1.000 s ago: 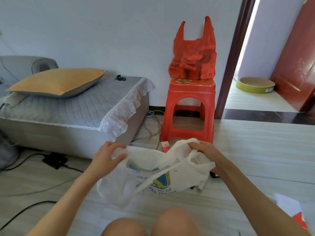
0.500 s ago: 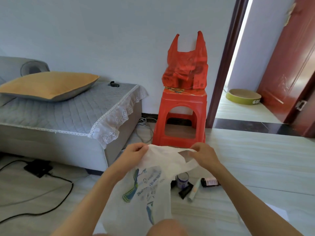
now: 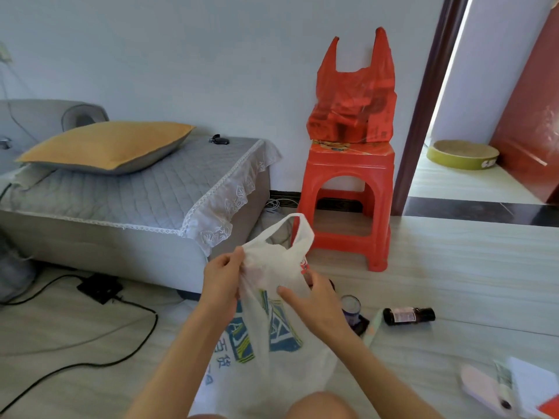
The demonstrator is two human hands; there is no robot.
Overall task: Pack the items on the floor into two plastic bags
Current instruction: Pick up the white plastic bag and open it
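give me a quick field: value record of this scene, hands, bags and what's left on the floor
left hand: left hand pinches the top edge of the white bag
right hand: right hand holds the bag's other side, thumb laid across it
white bag: held up above the floor, one handle loop standing free, printed blue and green
red bag: red bag filled, standing on the red stool
floor items: dark bottle lying on its side; small can upright beside the right hand; more items at the lower right edge, blurred
packing state: floor items not yet in the white bag
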